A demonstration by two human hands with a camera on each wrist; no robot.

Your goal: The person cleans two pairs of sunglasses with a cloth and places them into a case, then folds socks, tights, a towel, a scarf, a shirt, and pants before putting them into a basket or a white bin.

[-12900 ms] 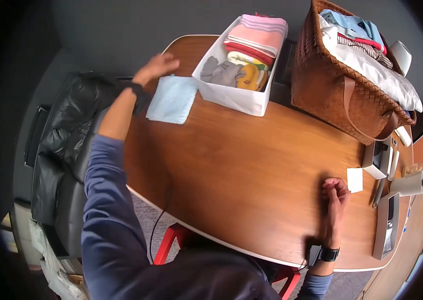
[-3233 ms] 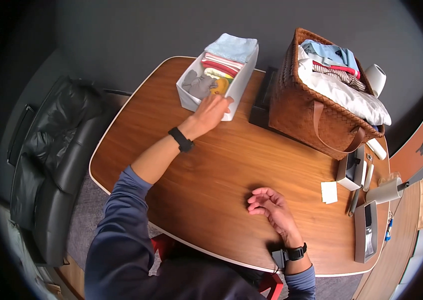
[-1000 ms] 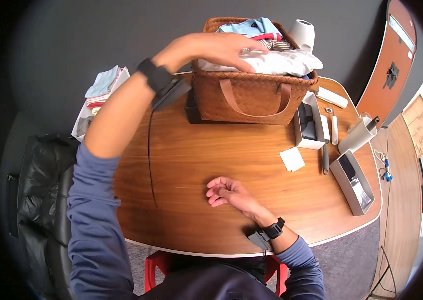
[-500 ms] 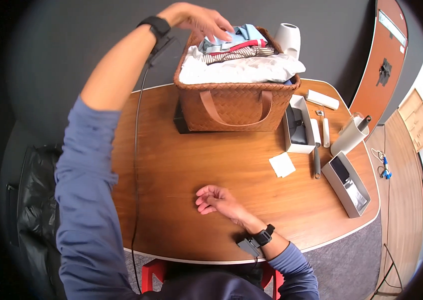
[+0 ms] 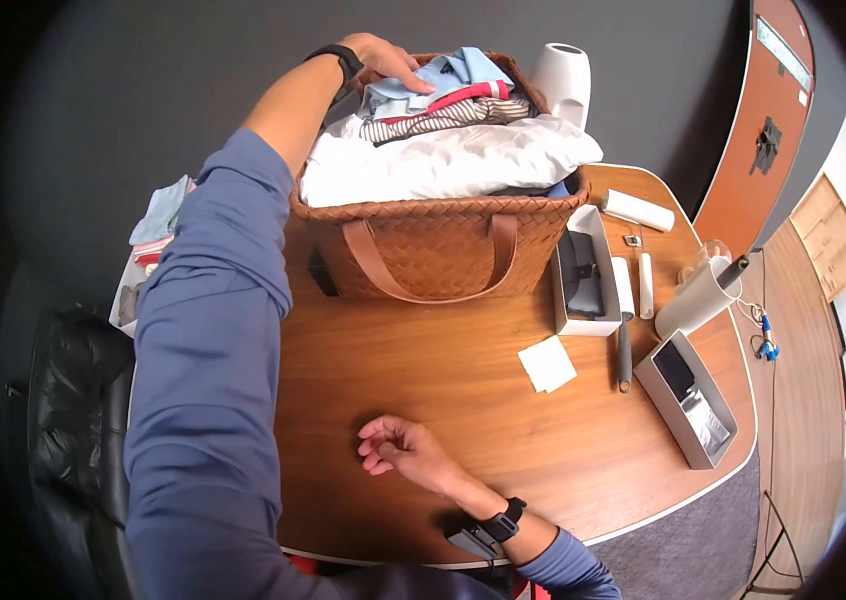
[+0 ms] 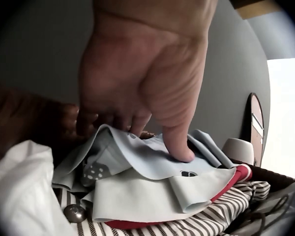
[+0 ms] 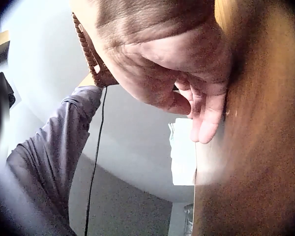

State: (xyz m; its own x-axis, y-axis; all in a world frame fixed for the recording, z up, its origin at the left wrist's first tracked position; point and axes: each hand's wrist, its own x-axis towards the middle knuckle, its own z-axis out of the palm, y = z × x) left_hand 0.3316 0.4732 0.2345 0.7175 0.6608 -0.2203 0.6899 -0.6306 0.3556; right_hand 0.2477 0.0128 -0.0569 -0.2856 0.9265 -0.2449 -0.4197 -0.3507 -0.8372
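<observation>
Fabric fills the woven basket (image 5: 433, 250) at the far side of the tabletop (image 5: 443, 400), and the left hand (image 5: 383, 60) reaches over its rim onto the top layer. From the head view the hand only seems to rest on the pale blue garment (image 5: 443, 80); the left wrist view shows more — the thumb (image 6: 179, 142) presses down on the blue cloth (image 6: 137, 162) while the other fingers curl in behind a raised fold, so the hand pinches that garment. The same close view shows a red edge (image 6: 231, 182) and a striped piece (image 6: 206, 221) under the blue one, and a white garment (image 6: 14, 187) at the near side.

The right hand (image 5: 398, 455) lies on the bare wood near the front edge, fingers loosely bent and holding nothing; the right wrist view confirms slack fingers (image 7: 206, 118) just off the wood grain.

The basket stands close to the tabletop's back edge, with the dark wall right behind it. To its right sit a white tray (image 5: 583, 290), a white roller (image 5: 638, 210) and a grey box (image 5: 688, 400), all near the right edge. A small white square (image 5: 546, 365) lies apart from them. Between basket and right hand the wood is open — wide room in front, little behind. A white bin of folded cloths (image 5: 153, 230) shows past the left sleeve (image 5: 203, 350).
</observation>
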